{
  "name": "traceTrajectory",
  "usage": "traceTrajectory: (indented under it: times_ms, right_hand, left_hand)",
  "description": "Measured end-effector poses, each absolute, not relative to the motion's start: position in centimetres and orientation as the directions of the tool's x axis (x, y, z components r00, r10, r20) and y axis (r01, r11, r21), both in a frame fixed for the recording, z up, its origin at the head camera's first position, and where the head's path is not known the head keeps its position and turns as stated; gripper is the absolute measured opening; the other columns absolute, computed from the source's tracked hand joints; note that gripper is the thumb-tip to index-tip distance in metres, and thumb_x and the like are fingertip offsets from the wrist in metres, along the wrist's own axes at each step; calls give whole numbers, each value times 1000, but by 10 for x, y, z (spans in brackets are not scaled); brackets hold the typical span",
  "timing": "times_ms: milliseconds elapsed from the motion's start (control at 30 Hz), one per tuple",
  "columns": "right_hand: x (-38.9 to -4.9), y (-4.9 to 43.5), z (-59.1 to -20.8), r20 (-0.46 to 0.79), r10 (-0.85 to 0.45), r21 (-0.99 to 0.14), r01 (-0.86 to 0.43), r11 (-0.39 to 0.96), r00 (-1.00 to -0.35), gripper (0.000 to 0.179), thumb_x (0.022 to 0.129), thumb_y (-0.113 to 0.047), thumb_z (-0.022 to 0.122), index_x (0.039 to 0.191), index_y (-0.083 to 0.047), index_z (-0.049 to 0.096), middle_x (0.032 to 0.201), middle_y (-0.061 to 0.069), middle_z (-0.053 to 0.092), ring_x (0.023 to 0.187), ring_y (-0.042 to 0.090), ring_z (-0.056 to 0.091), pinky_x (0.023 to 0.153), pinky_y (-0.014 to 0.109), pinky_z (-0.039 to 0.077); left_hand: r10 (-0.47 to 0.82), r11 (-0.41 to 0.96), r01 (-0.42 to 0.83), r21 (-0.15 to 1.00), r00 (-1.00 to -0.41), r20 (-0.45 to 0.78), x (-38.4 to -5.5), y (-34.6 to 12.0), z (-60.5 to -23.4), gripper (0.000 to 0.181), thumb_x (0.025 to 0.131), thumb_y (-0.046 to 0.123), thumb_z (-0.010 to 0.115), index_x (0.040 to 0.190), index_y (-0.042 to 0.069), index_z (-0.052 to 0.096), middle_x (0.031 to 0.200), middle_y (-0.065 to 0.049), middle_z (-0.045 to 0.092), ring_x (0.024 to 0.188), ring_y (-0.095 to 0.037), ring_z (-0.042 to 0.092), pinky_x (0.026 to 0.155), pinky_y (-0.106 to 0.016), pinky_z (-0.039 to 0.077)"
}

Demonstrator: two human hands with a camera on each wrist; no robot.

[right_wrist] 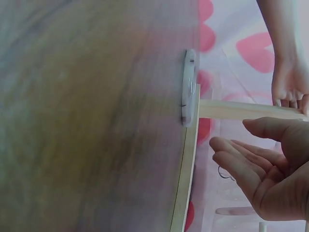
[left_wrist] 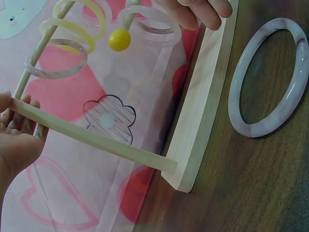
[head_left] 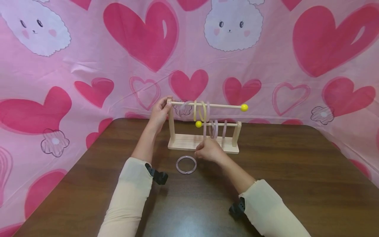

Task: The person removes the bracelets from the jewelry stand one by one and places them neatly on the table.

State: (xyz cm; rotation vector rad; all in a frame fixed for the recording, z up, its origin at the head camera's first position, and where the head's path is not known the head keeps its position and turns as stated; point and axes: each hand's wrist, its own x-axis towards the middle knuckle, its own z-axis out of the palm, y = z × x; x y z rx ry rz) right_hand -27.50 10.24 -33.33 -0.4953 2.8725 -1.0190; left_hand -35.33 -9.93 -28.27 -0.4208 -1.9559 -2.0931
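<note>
A two-tier wooden bangle stand (head_left: 185, 142) stands on the table. My left hand (head_left: 159, 113) grips the top of its tall left post, fingers behind the wood in the left wrist view. Yellow bangles (head_left: 195, 111) and pale ones hang on the upper rod; several pale lilac bangles (head_left: 224, 129) hang on the lower rod. In front of the base my right hand (head_left: 211, 150) is just below the lower rod. The right wrist view shows that hand (right_wrist: 270, 169) with thumb and fingers apart, nothing between them. A marbled lilac bangle (left_wrist: 236, 101) lies flat on the table, left of the right hand.
Yellow balls (head_left: 244, 107) cap the rod ends, the upper at the right and the lower at the left. The brown wooden table (head_left: 296, 184) reaches back to a pink heart-patterned cloth (head_left: 189, 59). A black wrist camera (head_left: 160, 177) sits at each cuff.
</note>
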Motion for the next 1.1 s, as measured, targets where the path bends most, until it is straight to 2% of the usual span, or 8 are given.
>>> traceTrajectory:
  times_ms: [67, 167, 333, 500, 767, 1000, 1100]
  right_hand:
    - [-273, 102, -332, 106, -304, -562, -309, 767, -947, 22, 75, -13, 70, 94, 0, 72, 86, 7, 69, 90, 24, 62, 76, 34, 48]
    - [-270, 101, -329, 142, -278, -558, -309, 770, -950, 24, 76, -14, 69, 96, -1, 71, 93, 9, 69, 96, 27, 61, 81, 37, 46]
    - [-264, 98, -325, 214, -282, -629, -353, 693, -935, 26, 78, -13, 69, 100, 2, 69, 89, 9, 70, 88, 22, 65, 77, 32, 49]
    - [-261, 97, -319, 281, -273, -693, -391, 606, -920, 25, 82, -13, 68, 103, 1, 69, 92, 10, 69, 87, 21, 66, 74, 30, 51]
    - [-259, 98, -312, 407, -194, -727, -445, 523, -893, 26, 84, -15, 68, 106, -1, 67, 97, 9, 69, 90, 21, 65, 74, 32, 51]
    - [-261, 99, -310, 574, -48, -749, -547, 374, -818, 26, 84, -7, 68, 106, 4, 66, 97, 13, 68, 90, 22, 65, 77, 28, 50]
    - [-262, 100, -311, 643, 15, -721, -599, 348, -765, 25, 83, -6, 68, 105, 6, 66, 98, 15, 67, 89, 23, 66, 75, 26, 51]
  left_hand:
    - [17, -68, 369, 927, -928, 371, -354, -99, -282, 35, 97, 6, 43, 131, -5, 44, 131, -22, 47, 114, -21, 46, 97, -32, 36]
    - [18, -66, 370, 927, -928, 372, -354, -99, -282, 35, 97, 6, 43, 130, -5, 44, 130, -22, 47, 113, -21, 47, 97, -33, 36]
    - [13, -42, 371, 928, -928, 372, -355, -99, -282, 35, 97, 6, 44, 131, -5, 43, 131, -23, 46, 114, -22, 46, 96, -32, 37]
    - [14, -50, 367, 929, -929, 369, -355, -99, -282, 35, 97, 5, 43, 130, -4, 44, 131, -23, 46, 116, -27, 45, 95, -32, 37]
    - [3, -58, 366, 929, -930, 367, -356, -101, -282, 34, 96, 3, 44, 130, -4, 45, 130, -22, 48, 109, -19, 48, 95, -31, 37]
    - [1, -48, 362, 931, -932, 363, -355, -101, -282, 35, 97, 5, 44, 130, -4, 45, 128, -21, 50, 110, -20, 48, 96, -31, 37]
    - [9, -39, 357, 933, -934, 357, -355, -101, -283, 35, 97, 5, 44, 130, -3, 45, 129, -21, 49, 113, -22, 47, 97, -32, 36]
